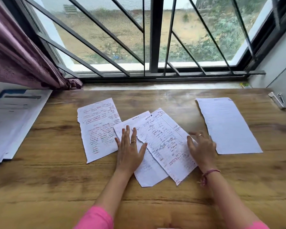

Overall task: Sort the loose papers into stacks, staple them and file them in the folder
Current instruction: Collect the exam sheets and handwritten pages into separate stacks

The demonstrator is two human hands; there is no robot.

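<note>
Pink sleeves point(96, 219) lead to both hands, left hand point(129, 149) flat and right hand point(202, 147) spread, fingers straight, on overlapping handwritten papers point(163, 142) mid-surface point(56, 179). Stapler point(277, 100) lies far right; folder point(10, 119) cut off left below the barred window point(153, 35). Handwriting is illegible.

Three overlapping sheets point(163, 146) lie mid-table point(56, 179), both hands on them. A written sheet point(97, 129) lies just left, a lined sheet point(228, 126) to the right, a stapler point(276, 100) at the far right corner, and a paper stack point(13, 121) along the left edge.
</note>
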